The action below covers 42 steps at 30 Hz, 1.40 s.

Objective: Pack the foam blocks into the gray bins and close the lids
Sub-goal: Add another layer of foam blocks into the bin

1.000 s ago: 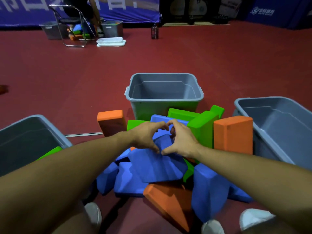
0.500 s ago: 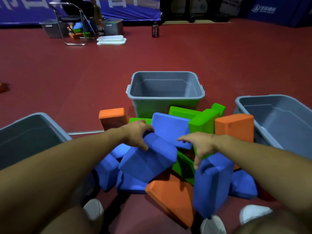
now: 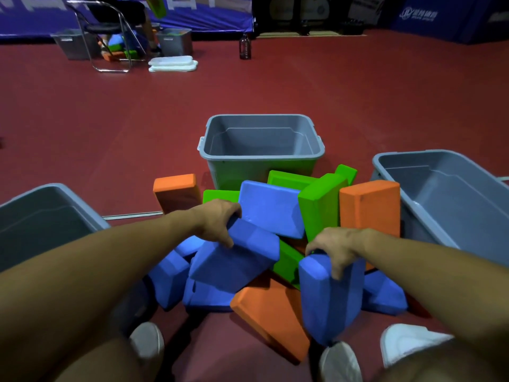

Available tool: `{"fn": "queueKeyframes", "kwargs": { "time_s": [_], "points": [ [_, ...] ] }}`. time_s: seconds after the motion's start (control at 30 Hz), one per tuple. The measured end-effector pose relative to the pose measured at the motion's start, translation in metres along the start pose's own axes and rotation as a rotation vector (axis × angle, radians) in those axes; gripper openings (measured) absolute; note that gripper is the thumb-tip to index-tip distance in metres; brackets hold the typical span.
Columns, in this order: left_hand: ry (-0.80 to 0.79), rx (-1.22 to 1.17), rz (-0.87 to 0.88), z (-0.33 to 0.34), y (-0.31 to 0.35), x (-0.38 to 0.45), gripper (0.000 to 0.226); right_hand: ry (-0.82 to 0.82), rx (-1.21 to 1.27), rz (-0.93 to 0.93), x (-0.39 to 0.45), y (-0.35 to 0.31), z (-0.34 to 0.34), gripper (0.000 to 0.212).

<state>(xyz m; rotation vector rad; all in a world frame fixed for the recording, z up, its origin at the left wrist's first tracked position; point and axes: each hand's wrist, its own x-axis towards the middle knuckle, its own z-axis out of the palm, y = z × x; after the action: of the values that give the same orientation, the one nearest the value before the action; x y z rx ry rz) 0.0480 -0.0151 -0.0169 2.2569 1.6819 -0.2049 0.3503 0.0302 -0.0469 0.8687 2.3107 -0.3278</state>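
Note:
A heap of blue, green and orange foam blocks lies on the red floor in front of me. My left hand (image 3: 217, 220) grips the upper end of a tilted blue block (image 3: 234, 260) on top of the heap. My right hand (image 3: 337, 248) grips the top of an upright blue block (image 3: 329, 299) at the front right. Three open gray bins surround the heap: one straight ahead (image 3: 261, 158), one at the left (image 3: 41, 216), one at the right (image 3: 446, 194). No lids lie near these bins.
An orange block (image 3: 176, 191) stands apart at the left of the heap. My white shoes (image 3: 341, 362) are at the bottom edge. Far back stand a chair (image 3: 110, 31), two more bins, white lids (image 3: 173, 63) and a dark bottle (image 3: 245, 46).
My hands came apart from the middle blue block. The left stayed on that block and lifted its end; the right moved down right and closed on the upright blue block.

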Motion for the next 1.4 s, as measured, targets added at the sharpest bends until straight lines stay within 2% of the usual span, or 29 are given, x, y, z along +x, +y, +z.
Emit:
{"fn": "queueKeyframes", "kwargs": {
  "time_s": [0.17, 0.3, 0.43, 0.53, 0.7, 0.87, 1.07, 1.23, 1.4],
  "points": [
    [0.014, -0.021, -0.007, -0.007, 0.005, -0.002, 0.080, 0.231, 0.138, 0.018, -0.004, -0.004, -0.015, 0.082],
    [0.118, -0.058, -0.073, -0.019, 0.002, -0.008, 0.080, 0.394, 0.165, 0.055, -0.009, -0.009, -0.032, 0.082],
    [0.238, -0.055, -0.140, -0.036, -0.008, -0.017, 0.090, 0.505, 0.187, 0.086, -0.014, -0.014, -0.054, 0.085],
    [0.305, -0.085, -0.176, -0.050, -0.018, -0.029, 0.085, 0.584, 0.241, 0.101, -0.017, -0.017, -0.078, 0.089],
    [0.530, -0.173, -0.233, -0.067, -0.039, -0.049, 0.086, 0.810, 0.363, 0.124, -0.026, -0.018, -0.117, 0.074],
    [0.772, -0.180, -0.300, -0.077, -0.060, -0.061, 0.078, 1.077, 0.402, 0.195, -0.010, -0.025, -0.142, 0.088],
    [0.888, -0.255, -0.430, -0.079, -0.086, -0.040, 0.072, 1.209, 0.315, 0.226, 0.047, -0.033, -0.173, 0.097],
    [0.957, -0.271, -0.463, -0.092, -0.124, -0.010, 0.065, 1.205, 0.288, 0.228, 0.083, -0.033, -0.221, 0.072],
    [1.017, -0.328, -0.534, -0.101, -0.159, -0.035, 0.067, 1.243, 0.232, 0.110, 0.098, -0.068, -0.260, 0.079]
  ]
}}
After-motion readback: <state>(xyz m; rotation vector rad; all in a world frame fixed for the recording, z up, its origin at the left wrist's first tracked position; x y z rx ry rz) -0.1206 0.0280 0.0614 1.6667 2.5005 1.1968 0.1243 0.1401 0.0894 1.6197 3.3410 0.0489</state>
